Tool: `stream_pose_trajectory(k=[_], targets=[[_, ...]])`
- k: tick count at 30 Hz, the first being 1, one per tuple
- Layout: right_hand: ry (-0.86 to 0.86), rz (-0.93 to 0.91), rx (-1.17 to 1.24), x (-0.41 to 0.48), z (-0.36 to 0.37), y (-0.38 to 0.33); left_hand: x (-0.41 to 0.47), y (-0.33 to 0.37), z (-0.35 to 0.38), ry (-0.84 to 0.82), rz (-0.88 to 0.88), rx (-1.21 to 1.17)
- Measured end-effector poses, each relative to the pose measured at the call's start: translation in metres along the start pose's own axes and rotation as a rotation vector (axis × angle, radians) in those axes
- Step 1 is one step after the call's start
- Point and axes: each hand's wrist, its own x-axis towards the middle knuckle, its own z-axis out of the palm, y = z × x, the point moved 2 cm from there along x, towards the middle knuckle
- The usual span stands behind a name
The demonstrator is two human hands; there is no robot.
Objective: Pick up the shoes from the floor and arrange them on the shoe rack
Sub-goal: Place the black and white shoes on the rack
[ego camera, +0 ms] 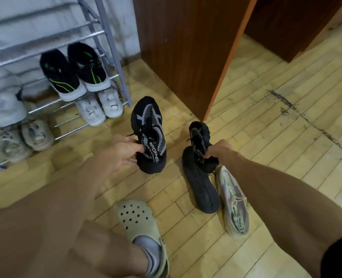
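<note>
My left hand (122, 152) grips the heel of a black and grey knit shoe (149, 125), toe pointing away, just above the floor right of the shoe rack (114, 47). A matching black shoe (199, 137) hangs tilted from my right hand (221, 151), which pinches its collar. Below it on the floor lie a dark shoe (201, 187), sole side up, and a grey and pink shoe (233, 201) beside it.
The metal rack holds black and green sneakers (73, 71), white sneakers (99, 107) one tier lower, beige sneakers (23, 137) at the bottom left. A brown wooden cabinet (182, 57) stands right of the rack. My foot in a beige clog (140, 221) is on the wooden floor.
</note>
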Motion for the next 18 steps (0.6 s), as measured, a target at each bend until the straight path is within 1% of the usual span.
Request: stream_pose_trajectory(k=[2, 4, 11, 18], targets=[[-0.026, -0.029, -0.011, -0.021, 0.002, -0.018, -0.014, 0.011, -0.021, 0.015, 0.04, -0.015], [-0.059, -0.089, 0.035, -0.045, 0.006, -0.044, -0.031, 0.02, -0.044, 0.041, 0.081, -0.045], [-0.221, -0.28, 0.325, -0.145, 0.01, -0.147, -0.099, 0.036, -0.134, 0.188, 0.197, -0.136], [-0.292, -0.43, 0.411, -0.228, 0.013, -0.221, -0.155, 0.036, -0.219, 0.333, 0.27, -0.263]])
